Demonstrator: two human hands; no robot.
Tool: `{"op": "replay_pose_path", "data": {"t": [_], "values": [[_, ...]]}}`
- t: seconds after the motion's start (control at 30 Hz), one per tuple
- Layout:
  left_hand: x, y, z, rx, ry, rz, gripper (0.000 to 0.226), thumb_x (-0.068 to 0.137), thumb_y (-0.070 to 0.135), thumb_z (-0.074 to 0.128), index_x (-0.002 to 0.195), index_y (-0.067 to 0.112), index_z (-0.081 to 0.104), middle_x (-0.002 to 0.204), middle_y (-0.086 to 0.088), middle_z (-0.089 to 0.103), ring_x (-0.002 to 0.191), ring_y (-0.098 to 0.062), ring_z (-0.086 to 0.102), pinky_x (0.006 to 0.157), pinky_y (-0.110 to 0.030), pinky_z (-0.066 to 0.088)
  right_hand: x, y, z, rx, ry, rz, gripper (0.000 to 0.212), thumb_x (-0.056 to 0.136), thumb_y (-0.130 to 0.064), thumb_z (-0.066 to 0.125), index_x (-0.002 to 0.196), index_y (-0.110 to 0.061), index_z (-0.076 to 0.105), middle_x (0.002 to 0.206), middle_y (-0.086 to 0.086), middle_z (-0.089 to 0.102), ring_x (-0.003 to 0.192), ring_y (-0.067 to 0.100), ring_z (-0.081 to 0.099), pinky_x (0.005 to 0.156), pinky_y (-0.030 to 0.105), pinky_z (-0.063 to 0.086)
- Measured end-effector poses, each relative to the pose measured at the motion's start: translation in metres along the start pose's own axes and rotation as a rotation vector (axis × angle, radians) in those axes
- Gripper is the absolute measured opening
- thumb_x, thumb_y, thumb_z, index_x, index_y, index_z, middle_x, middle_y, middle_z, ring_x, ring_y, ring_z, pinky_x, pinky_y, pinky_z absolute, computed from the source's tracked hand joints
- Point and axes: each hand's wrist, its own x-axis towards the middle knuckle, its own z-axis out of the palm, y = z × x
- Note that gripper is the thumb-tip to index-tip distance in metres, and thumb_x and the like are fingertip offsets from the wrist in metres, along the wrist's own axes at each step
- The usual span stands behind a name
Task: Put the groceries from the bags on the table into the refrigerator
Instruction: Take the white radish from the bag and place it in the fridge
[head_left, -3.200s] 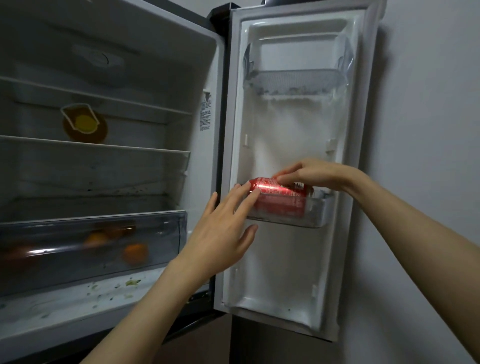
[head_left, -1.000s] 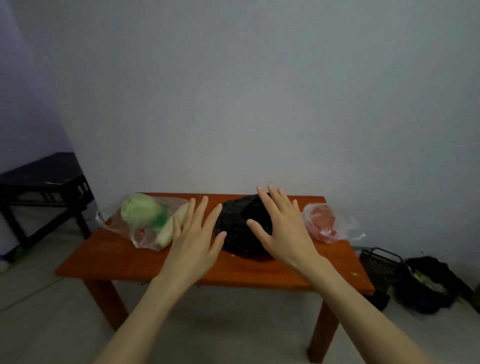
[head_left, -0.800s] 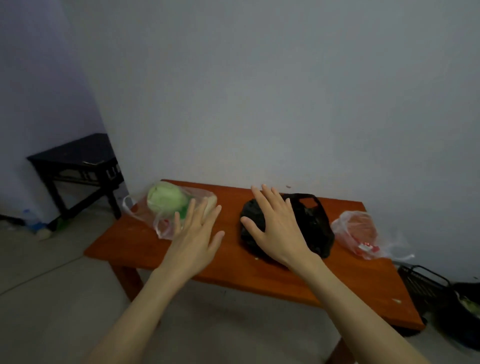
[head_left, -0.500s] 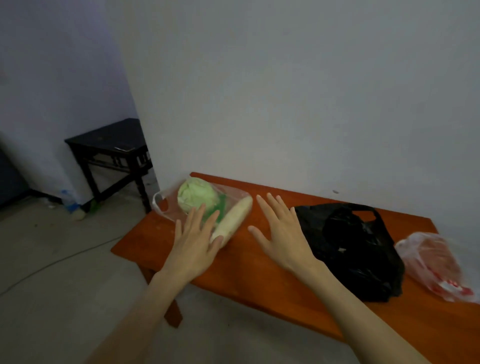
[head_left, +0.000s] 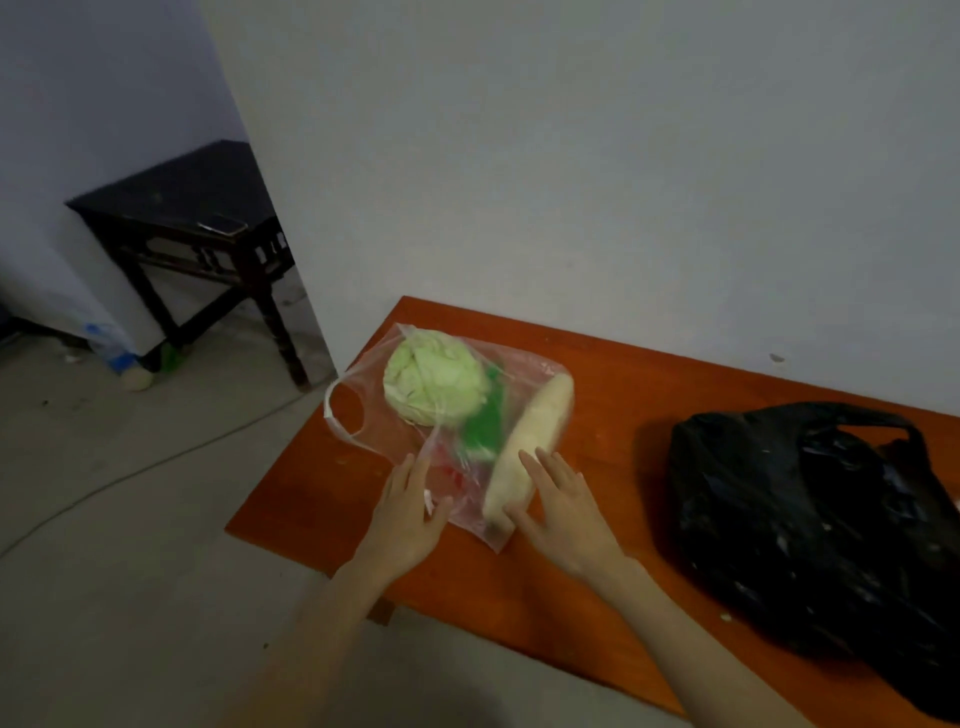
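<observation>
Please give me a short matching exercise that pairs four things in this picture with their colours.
Things:
1. cabbage
2. long radish
3. table
4. bag at the right

Colours:
A. black
B. pale green
C. orange-brown
D. creamy white

Pairs: 1-B, 2-D, 3-C, 4-A

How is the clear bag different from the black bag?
The clear bag is see-through, showing a cabbage and a white radish; the black bag hides whatever is inside. The clear bag lies flatter, while the black bag is a bigger, taller heap. Both hands reach toward the clear bag; neither is at the black bag. Both are plastic and sit on the table.
</observation>
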Motion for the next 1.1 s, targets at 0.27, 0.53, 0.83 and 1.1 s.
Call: {"op": "replay_pose_path", "data": {"t": [0.27, 0.53, 0.83, 1.1], "values": [[0.088, -0.005, 0.017, -0.527, -0.146, -0.336, 0.088, 0.087, 0.039, 0.061, 0.149, 0.012, 0.006, 0.143, 0.000, 0.037, 0.132, -0.019, 0.037, 0.107, -0.038, 0.034, 0.066, 0.031, 0.012, 0.030, -0.152, 0.031, 0.076, 0.090, -0.052, 0.049, 0.150, -0.021, 0.013, 0.158, 0.002, 0.012, 0.144, 0.021, 0.011, 0.116, 0.038, 0.017], [0.135, 0.051, 0.043, -0.564, -0.433, -0.252, 0.048, 0.093, 0.034, 0.053, 0.136, 0.015, 0.041, 0.124, 0.001, 0.055, 0.104, -0.007, 0.060, 0.079, -0.021, 0.048, 0.086, 0.054, 0.027, 0.273, -0.206, 0.136, 0.077, 0.078, -0.068, 0.053, 0.141, -0.026, 0.035, 0.141, -0.003, 0.045, 0.125, 0.017, 0.045, 0.096, 0.034, 0.044], [0.162, 0.058, 0.032, -0.482, -0.463, -0.112, 0.044, 0.092, 0.001, 0.037, 0.128, 0.021, 0.053, 0.101, 0.017, 0.065, 0.096, -0.004, 0.056, 0.077, -0.016, 0.042, 0.106, 0.057, 0.037, 0.510, -0.002, 0.417, 0.019, 0.089, -0.015, 0.055, 0.100, -0.008, 0.070, 0.103, 0.008, 0.071, 0.094, 0.022, 0.066, 0.078, 0.031, 0.049], [0.127, -0.020, 0.073, -0.385, -0.208, -0.370, 0.011, 0.088, 0.010, 0.059, 0.089, 0.020, 0.063, 0.099, -0.010, 0.067, 0.098, -0.030, 0.063, 0.090, -0.042, 0.049, 0.095, 0.051, 0.047, 0.587, 0.074, 0.622, 0.020, 0.094, -0.008, 0.044, 0.104, -0.006, 0.061, 0.089, 0.005, 0.066, 0.070, 0.016, 0.058, 0.057, 0.020, 0.042]]}}
